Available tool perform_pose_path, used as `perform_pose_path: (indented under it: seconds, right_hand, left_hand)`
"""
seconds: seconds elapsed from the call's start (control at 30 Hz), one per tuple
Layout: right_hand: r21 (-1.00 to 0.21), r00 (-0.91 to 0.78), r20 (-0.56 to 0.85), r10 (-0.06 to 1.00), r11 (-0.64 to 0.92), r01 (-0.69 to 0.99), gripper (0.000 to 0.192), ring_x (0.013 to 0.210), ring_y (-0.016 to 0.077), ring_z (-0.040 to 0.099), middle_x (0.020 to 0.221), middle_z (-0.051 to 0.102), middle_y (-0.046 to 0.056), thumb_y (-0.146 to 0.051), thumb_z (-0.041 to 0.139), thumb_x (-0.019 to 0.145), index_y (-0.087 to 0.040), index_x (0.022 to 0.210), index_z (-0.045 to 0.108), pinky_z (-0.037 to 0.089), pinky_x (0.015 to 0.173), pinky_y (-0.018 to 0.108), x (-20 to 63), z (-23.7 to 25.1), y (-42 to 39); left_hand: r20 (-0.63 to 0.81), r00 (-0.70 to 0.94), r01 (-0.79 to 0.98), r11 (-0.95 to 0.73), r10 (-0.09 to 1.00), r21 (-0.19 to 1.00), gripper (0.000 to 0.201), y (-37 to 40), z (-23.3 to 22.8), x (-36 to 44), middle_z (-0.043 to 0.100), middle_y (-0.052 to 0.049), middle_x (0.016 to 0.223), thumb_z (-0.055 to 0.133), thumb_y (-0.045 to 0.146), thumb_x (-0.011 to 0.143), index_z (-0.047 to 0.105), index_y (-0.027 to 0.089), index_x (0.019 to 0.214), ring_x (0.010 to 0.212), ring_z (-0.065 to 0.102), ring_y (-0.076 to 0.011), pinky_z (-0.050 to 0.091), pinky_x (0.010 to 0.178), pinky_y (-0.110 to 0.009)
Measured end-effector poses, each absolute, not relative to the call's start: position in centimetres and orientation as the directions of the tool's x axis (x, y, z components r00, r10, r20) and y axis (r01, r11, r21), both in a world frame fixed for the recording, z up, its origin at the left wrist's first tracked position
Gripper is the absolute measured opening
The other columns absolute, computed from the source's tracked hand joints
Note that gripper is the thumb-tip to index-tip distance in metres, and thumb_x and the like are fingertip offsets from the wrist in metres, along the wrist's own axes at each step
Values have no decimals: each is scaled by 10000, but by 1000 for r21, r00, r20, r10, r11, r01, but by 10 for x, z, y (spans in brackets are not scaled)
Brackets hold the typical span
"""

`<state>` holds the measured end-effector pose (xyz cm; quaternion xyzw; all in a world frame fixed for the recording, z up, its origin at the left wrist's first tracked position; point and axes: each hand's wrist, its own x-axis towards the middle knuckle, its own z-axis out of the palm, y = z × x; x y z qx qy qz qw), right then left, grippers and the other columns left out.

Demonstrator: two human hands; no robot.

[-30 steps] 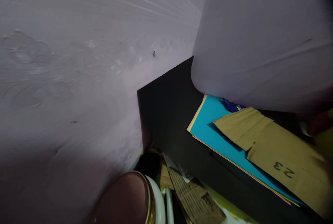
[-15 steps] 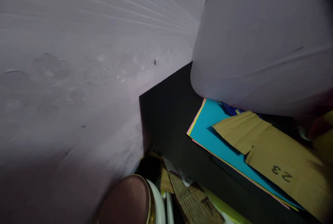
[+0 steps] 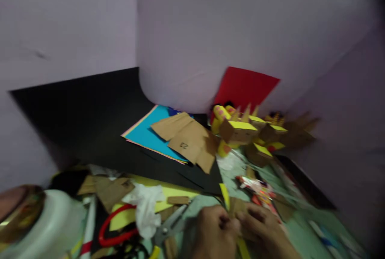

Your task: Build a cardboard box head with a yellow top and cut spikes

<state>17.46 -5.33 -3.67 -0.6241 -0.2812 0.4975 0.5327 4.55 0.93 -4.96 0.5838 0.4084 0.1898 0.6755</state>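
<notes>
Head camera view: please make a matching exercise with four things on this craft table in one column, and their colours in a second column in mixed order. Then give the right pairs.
Things:
1. Sheet leaning against the big pale roll
2. Flat paper under the cardboard piece marked 23
3. Handles of the scissors near the left hand
4. Crumpled tissue beside the scissors

Colours:
A. White
B. Bright blue
C. Red, standing upright
D. Red, lying on the table

Pairs: 1-C, 2-B, 3-D, 4-A
</notes>
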Motion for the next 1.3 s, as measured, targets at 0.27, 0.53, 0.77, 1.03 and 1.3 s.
perform_pose_path:
  seconds: [0.27, 0.53, 0.77, 1.03, 1.3]
  right_hand:
    - [-908, 297, -323, 899, -205, -366, 331, 463, 102, 514, 529, 613, 25, -367, 839, 513, -102, 584, 654, 364, 490, 218, 168, -30, -48]
    - [-901, 299, -236, 925, -94, -423, 282, 462, 89, 474, 527, 595, 4, -329, 805, 510, -100, 602, 668, 362, 480, 211, 171, -29, -56]
    - [-904, 220, -243, 945, -138, -404, 209, 443, 89, 474, 501, 595, -3, -279, 784, 530, -111, 588, 674, 357, 465, 209, 162, -26, -58]
    - [-926, 211, -236, 949, -153, -345, 249, 483, 104, 530, 562, 654, 22, -316, 807, 543, -107, 633, 704, 410, 492, 207, 163, -35, -56]
    - [-875, 380, -300, 875, -93, -475, 250, 469, 126, 568, 539, 668, 22, -275, 830, 429, -133, 588, 699, 438, 462, 211, 164, -22, -56]
  left_hand:
    - [-317, 655, 177, 269, 686, 947, 346, 8, -30, 44, 451, 51, 404, 538, 518, 596, 395, 213, 518, 301, 339, -60, 207, 330, -196]
    - [-254, 620, 190, 172, 742, 967, 363, 6, -6, 41, 462, 65, 382, 672, 492, 588, 484, 181, 594, 320, 393, -67, 277, 350, -176]
    - [-160, 501, 196, 69, 851, 978, 305, 1, 0, 40, 405, 83, 379, 579, 470, 596, 470, 185, 580, 331, 335, -60, 260, 356, -186]
    - [-43, 481, 257, -94, 875, 962, 207, 4, -8, 42, 436, 59, 463, 528, 367, 654, 496, 177, 579, 433, 368, -83, 299, 431, -202]
    - [76, 526, 576, -420, 847, 702, 199, 27, 72, -37, 556, 14, 570, 536, 334, 725, 642, 174, 673, 543, 452, -130, 321, 517, -226]
